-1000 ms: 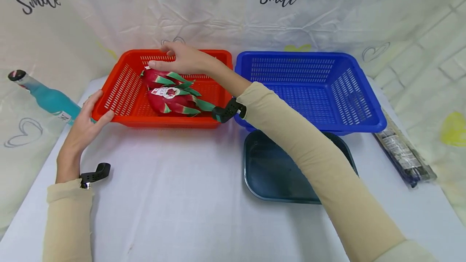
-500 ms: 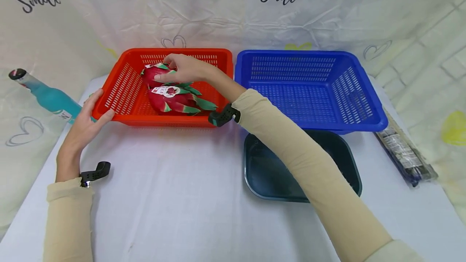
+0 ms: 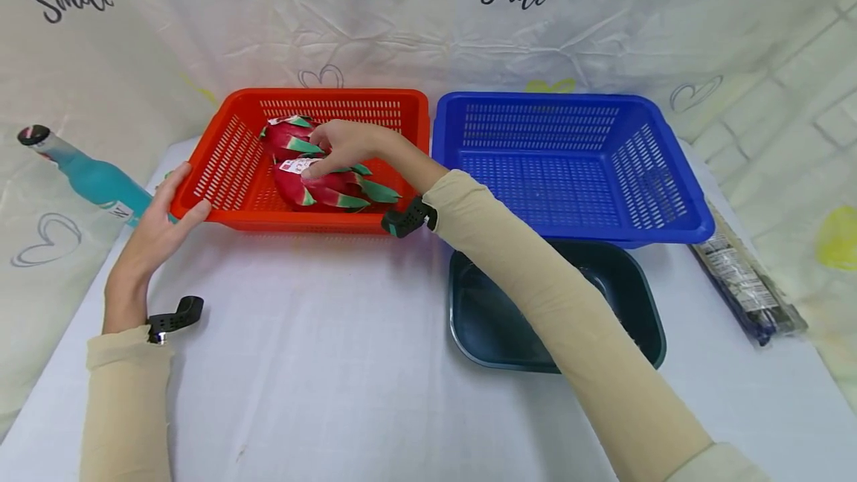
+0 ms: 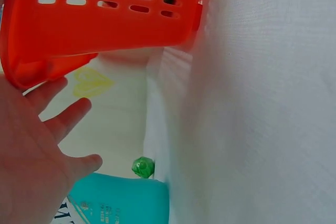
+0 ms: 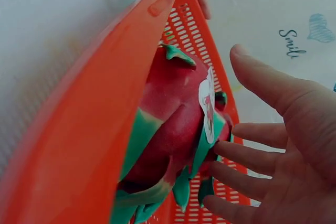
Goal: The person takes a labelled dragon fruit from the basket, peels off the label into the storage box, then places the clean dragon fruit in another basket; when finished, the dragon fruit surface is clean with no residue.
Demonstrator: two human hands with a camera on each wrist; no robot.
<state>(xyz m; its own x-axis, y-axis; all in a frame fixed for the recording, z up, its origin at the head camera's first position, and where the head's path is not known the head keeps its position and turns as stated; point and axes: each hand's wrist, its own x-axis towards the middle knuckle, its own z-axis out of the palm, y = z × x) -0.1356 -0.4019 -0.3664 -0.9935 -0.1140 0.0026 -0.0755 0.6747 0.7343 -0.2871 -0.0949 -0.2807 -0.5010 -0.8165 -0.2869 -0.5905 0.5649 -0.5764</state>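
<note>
Two dragon fruits lie side by side in a red basket [image 3: 228, 222]: the rear dragon fruit [image 3: 277, 141] and the front dragon fruit [image 3: 294, 188], which has a white sticker [image 5: 209, 106]. Over them, inside the basket, is my right hand [image 3: 348, 143], its thumb in front of the sticker in the head view. The right wrist view shows that hand's fingers [image 5: 247, 153] spread and apart from the front fruit. My left hand [image 3: 157, 222] holds the basket's front left corner, thumb on the front rim, other fingers along the outer left side.
A blue bottle [image 3: 100, 181] stands left of the basket, near my left hand. A blue basket [image 3: 576, 233] sits to the right, with a dark green tray [image 3: 495, 341] before it. A plastic-wrapped packet [image 3: 743, 277] lies far right. A small green object [image 4: 143, 167] shows beyond the bottle.
My right hand has come down from above the basket's rear and moved forward, first over the rear dragon fruit, now over the front one. My left hand keeps its place on the corner.
</note>
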